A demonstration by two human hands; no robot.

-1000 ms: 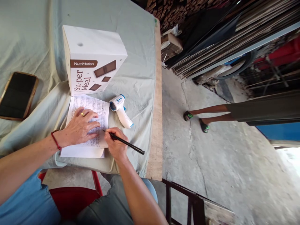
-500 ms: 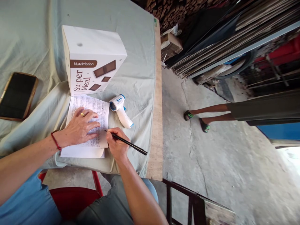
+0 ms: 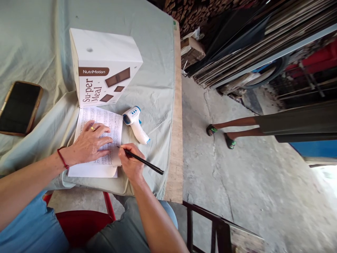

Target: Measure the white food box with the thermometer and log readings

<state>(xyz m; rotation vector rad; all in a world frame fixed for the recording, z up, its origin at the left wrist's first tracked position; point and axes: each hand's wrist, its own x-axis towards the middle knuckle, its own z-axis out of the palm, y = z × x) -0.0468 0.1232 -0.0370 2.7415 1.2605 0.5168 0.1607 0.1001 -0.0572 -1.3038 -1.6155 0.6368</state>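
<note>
My left hand (image 3: 92, 142) lies flat with its fingers spread over a sheet of paper (image 3: 101, 116) covered in dense handwriting. Between the fingers of my right hand (image 3: 132, 162) is a black pen (image 3: 147, 163), its tip at the right edge of the written sheet. Another white sheet (image 3: 92, 171) pokes out below the first. Just up and right of the paper rests a white and blue infrared thermometer (image 3: 137, 126). A white box (image 3: 105, 49) labelled "NutriMotion Su-per Meal" stands against the paper's top edge.
A phone (image 3: 19, 107) in a brown case lies at the left on the cloth-covered table (image 3: 155, 63). A person's legs (image 3: 237, 127) in sandals are on the concrete floor to the right. Below are a red stool (image 3: 81, 225) and a dark frame (image 3: 207, 225).
The pen's back end has shifted slightly left with a small motion of my right hand. My left hand stays in place on the paper.
</note>
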